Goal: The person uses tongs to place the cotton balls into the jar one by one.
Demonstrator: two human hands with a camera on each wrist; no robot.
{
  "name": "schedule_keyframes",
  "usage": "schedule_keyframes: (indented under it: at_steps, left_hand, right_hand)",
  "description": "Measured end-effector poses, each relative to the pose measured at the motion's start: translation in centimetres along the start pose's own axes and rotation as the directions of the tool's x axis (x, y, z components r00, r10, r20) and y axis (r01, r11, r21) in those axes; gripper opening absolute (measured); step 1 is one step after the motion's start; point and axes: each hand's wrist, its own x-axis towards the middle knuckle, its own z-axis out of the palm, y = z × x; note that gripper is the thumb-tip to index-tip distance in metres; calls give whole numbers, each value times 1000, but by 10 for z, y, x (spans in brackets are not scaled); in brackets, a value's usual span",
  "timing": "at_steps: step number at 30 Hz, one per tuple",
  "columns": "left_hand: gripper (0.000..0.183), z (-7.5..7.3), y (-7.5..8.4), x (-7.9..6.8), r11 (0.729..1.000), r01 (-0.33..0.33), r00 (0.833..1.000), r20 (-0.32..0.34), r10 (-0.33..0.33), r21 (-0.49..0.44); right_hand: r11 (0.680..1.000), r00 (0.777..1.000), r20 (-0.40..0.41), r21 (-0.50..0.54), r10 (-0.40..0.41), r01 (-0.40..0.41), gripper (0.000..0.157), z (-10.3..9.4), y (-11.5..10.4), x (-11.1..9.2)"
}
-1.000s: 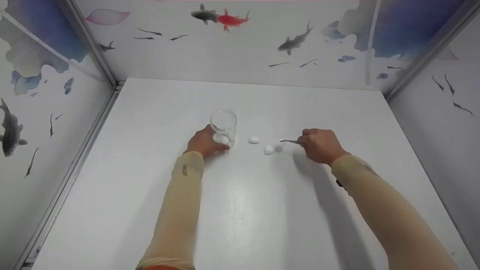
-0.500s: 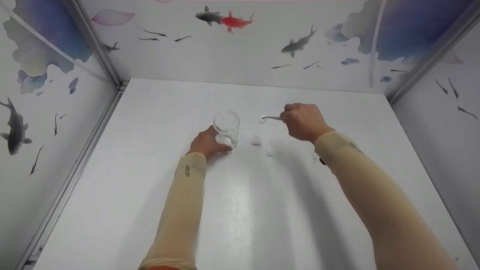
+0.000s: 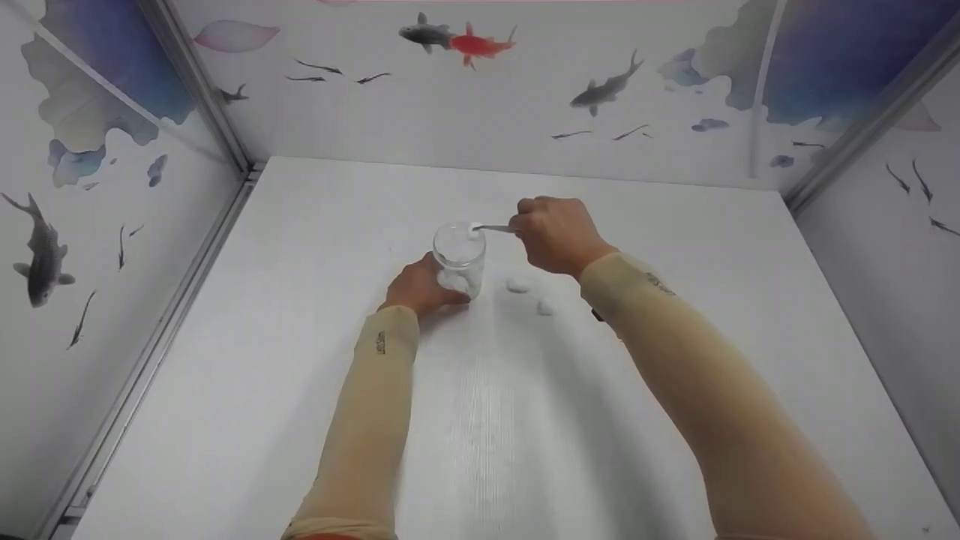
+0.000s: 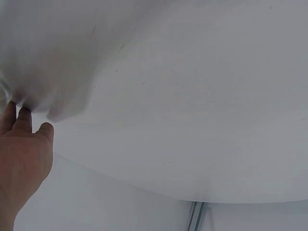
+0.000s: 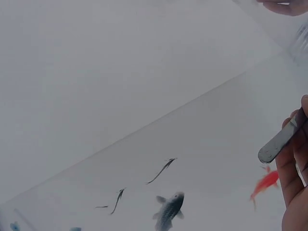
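My left hand [image 3: 418, 286] grips a clear glass jar [image 3: 460, 263] low on its side, thumb at the front. Several white cotton balls lie inside it. With my right hand [image 3: 559, 234] I pinch metal tweezers [image 3: 495, 228], whose tips hold a cotton ball [image 3: 475, 232] at the right side of the jar's mouth. Two more white cotton balls, one nearer the jar [image 3: 517, 285] and one further forward [image 3: 545, 307], rest on the table to its right. In the right wrist view, the rounded back end of the tweezers [image 5: 279, 143] sticks out of the hand.
The white table [image 3: 337, 210] meets a back wall [image 3: 465, 112] printed with fish and leaves. Side walls with metal corner rails [image 3: 206, 97] enclose it left and right. Both forearms wear pale sleeves, and the right one crosses the table's right half.
My right hand has moved left and away from me, bringing the cotton ball in the tweezers from above the table to the jar's mouth. The left hand keeps its grip on the jar.
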Motion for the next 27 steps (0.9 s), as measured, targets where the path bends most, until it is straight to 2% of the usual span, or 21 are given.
schedule_keyframes:
  at_steps: [4, 10, 19, 27]
  left_hand:
    - [95, 2, 1, 2, 1000, 10, 1000, 2, -10, -5]
    - [95, 4, -1, 6, 1000, -9, 1000, -10, 9, -6]
    - [95, 3, -2, 5, 1000, -14, 1000, -6, 14, -20]
    - [96, 1, -4, 2, 1000, -3, 1000, -11, 2, -16]
  right_hand:
    - [1000, 1000, 25, 2, -4, 3, 12, 6, -4, 0]
    - [1000, 999, 46, 4, -14, 14, 13, 10, -6, -1]
    - [1000, 999, 41, 14, -27, 27, 14, 9, -3, -5]
    - [999, 1000, 6, 39, 21, -21, 11, 9, 16, -27]
